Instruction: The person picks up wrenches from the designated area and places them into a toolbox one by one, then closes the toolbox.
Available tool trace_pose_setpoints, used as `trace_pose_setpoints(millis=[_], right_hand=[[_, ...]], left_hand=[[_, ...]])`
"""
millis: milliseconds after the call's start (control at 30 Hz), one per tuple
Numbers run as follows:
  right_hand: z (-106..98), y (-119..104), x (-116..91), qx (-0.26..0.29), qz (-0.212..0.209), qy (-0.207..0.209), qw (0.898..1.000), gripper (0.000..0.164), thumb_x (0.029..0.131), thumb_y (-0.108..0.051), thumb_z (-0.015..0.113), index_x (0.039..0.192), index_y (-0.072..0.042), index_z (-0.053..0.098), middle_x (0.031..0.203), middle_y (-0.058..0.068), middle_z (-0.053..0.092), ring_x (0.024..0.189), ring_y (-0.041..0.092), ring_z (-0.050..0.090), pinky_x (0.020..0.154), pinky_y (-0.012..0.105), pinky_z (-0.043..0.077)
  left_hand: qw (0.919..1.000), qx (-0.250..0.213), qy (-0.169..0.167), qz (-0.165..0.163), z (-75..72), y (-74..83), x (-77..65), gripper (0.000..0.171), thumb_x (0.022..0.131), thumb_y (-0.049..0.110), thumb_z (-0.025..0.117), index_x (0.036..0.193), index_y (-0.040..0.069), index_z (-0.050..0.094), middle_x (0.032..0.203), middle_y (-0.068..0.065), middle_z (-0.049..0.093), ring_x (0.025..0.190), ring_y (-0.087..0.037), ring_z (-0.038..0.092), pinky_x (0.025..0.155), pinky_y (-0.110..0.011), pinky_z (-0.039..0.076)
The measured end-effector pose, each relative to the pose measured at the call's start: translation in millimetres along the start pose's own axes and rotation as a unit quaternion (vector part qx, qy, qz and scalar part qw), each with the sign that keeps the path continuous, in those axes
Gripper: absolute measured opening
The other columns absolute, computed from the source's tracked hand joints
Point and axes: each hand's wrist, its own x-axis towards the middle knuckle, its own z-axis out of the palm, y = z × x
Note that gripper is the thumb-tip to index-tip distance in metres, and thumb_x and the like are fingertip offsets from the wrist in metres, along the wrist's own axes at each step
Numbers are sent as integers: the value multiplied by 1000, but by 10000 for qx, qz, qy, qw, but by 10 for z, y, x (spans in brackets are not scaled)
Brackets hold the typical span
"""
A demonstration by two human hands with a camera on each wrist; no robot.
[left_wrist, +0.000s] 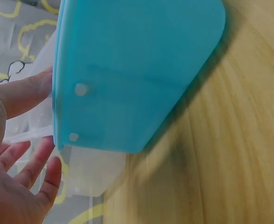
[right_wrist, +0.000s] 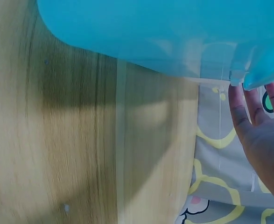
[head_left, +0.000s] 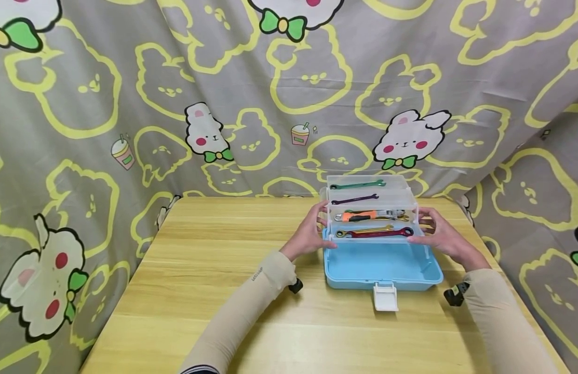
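Observation:
A light blue toolbox (head_left: 335, 283) stands open at the right of the table, its clear tiered trays (head_left: 401, 182) raised at the back. In the trays lie a green wrench (head_left: 359, 185), a purple wrench (head_left: 356, 200), an orange-handled tool (head_left: 359, 215), a gold wrench (head_left: 370, 230) and a red wrench (head_left: 384, 234). My left hand (head_left: 309, 235) touches the trays' left side, thumb forward and fingers spread loosely. At the right side my right hand (head_left: 440, 236) rests with extended fingers; its thumb is hidden in the right wrist view.
A white latch (head_left: 386, 301) hangs down at the toolbox's front. The wooden table (head_left: 214, 259) extends to the left and front. Patterned grey curtains (head_left: 251, 78) surround its back and sides. Each wrist bears a small black device.

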Motion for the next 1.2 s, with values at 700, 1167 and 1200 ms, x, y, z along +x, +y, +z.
trace_pose_setpoints(millis=[700,1167,1200], right_hand=[[23,-63,-299,-475,-477,735,9950,75,88,-23,86,142,-3,37,139,17,46,127,33,54,87,15,51],[74,-85,-443,-463,-389,816,9948,72,88,-20,86,137,1,38,141,27,51,122,21,61,84,8,49],[77,-80,-448,-459,-404,822,9947,71,87,-19,86,137,1,39,140,27,52,118,10,61,83,8,49]], left_hand=[[9904,1092,508,676,58,102,-247,123,70,9,97,164,30,21,146,-6,55,118,-22,67,96,-48,59],[9963,652,101,550,-5,178,-324,105,91,43,80,168,30,11,136,-4,59,120,-21,63,104,-47,54],[9968,576,124,540,-5,174,-319,102,93,43,78,168,28,11,134,-4,60,119,-21,64,104,-45,54]])
